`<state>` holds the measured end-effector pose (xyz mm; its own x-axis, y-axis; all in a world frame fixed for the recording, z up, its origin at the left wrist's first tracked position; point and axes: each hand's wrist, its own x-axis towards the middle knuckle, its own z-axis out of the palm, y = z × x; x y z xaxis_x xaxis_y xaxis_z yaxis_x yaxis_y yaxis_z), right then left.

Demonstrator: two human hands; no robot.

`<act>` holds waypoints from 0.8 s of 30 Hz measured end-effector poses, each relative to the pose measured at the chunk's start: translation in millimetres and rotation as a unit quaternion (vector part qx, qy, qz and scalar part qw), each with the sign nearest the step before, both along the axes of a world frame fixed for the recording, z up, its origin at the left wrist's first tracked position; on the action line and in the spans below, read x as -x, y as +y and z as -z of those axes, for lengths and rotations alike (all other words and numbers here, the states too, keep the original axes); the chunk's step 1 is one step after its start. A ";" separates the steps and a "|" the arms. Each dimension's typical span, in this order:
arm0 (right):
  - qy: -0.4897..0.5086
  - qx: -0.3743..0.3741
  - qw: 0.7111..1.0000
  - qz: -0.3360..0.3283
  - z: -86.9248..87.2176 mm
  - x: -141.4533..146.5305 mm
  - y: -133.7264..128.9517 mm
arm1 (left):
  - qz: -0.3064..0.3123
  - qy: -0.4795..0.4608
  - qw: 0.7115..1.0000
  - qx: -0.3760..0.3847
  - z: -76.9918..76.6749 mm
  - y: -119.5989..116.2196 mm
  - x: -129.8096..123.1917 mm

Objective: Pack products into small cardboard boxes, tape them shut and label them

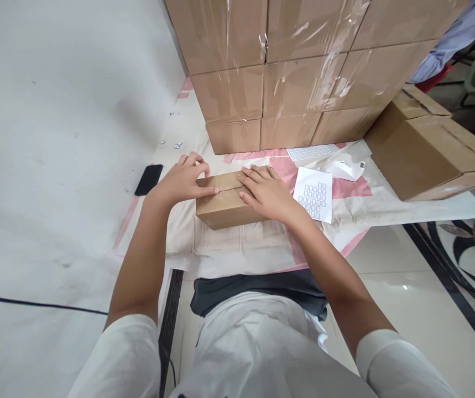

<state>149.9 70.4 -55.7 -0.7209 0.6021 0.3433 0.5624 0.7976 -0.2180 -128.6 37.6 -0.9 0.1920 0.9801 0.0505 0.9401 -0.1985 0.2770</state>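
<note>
A small brown cardboard box [231, 210] lies on the cloth-covered table in front of me, its top flaps meeting at a seam along the middle. My left hand [187, 179] is at the box's left end, thumb laid on the seam and the other fingers curled apart above the far edge. Over the right end rests my right hand [268, 190], palm down, its fingers stretched across the top. To the right of the box is a white sheet with printed label outlines [314, 194]. A black phone [149, 180] lies left of my left hand.
Behind the box rises a stack of taped cartons [291, 88]. Larger cardboard boxes [436, 143] stand at the right, near a white tape dispenser [347, 167]. A white wall [55, 138] borders the table on the left. Another person's sleeve [448, 41] shows at the upper right.
</note>
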 end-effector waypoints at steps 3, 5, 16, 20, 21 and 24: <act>0.009 -0.003 1.000 0.000 1.1 0.4 -1.2 | -0.060 -0.051 0.995 0.060 9.7 4.5 7.1; 0.016 -0.002 1.000 0.001 1.7 0.6 -2.0 | -0.064 -0.120 0.982 0.129 15.3 4.4 8.1; 0.035 0.006 0.999 0.006 0.7 1.9 -3.5 | -0.006 -0.207 0.957 0.204 15.6 -9.1 -1.4; 0.109 0.020 0.994 -0.010 3.3 2.9 0.9 | -0.046 -0.234 0.952 0.190 19.9 -7.1 -5.4; 0.154 0.033 0.987 -0.016 7.4 -2.7 3.3 | -0.051 -0.240 0.951 0.187 21.4 -8.5 -5.1; 0.301 0.073 0.947 0.079 31.3 -42.6 10.5 | -0.064 -0.225 0.969 0.077 27.0 -20.8 -3.3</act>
<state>192.5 80.9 -87.0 -0.3175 0.7583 0.5694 0.4101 0.6512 -0.6385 -125.3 16.8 -28.0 0.0614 0.9970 -0.0467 0.7313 -0.0131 0.6820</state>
